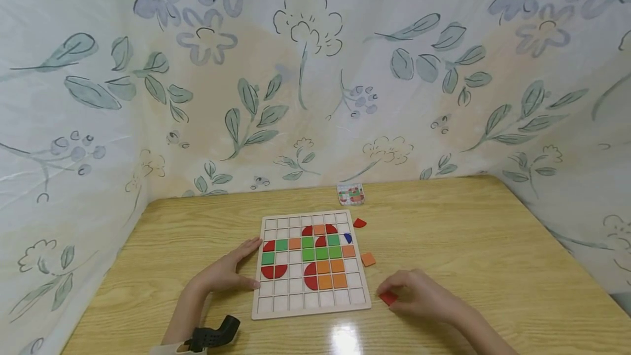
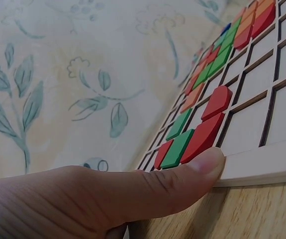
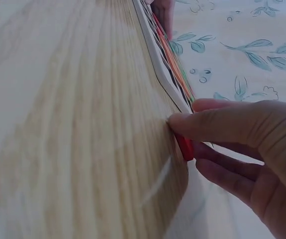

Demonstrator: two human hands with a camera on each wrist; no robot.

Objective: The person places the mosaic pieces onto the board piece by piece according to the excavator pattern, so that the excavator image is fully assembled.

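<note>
A wooden grid board (image 1: 288, 304) lies on the table, partly filled with red, green and orange tiles and one blue piece. Along its left edge rests my left hand (image 1: 224, 272), thumb and forefinger spread apart. The thumb (image 2: 182, 181) touches the rim beside a red rounded tile (image 2: 202, 138) in the left wrist view. Just off the board's lower right corner, my right hand (image 1: 419, 295) pinches a red tile (image 1: 388, 297) close to the tabletop. That red tile (image 3: 185, 147) shows between thumb and fingers in the right wrist view; its full outline is covered.
Right of the board lie a loose orange square (image 1: 368, 259) and a red quarter-round piece (image 1: 360, 223). A small pattern card (image 1: 351, 194) sits behind the board. Floral cloth (image 1: 315, 97) hangs around the wooden table (image 1: 468, 234).
</note>
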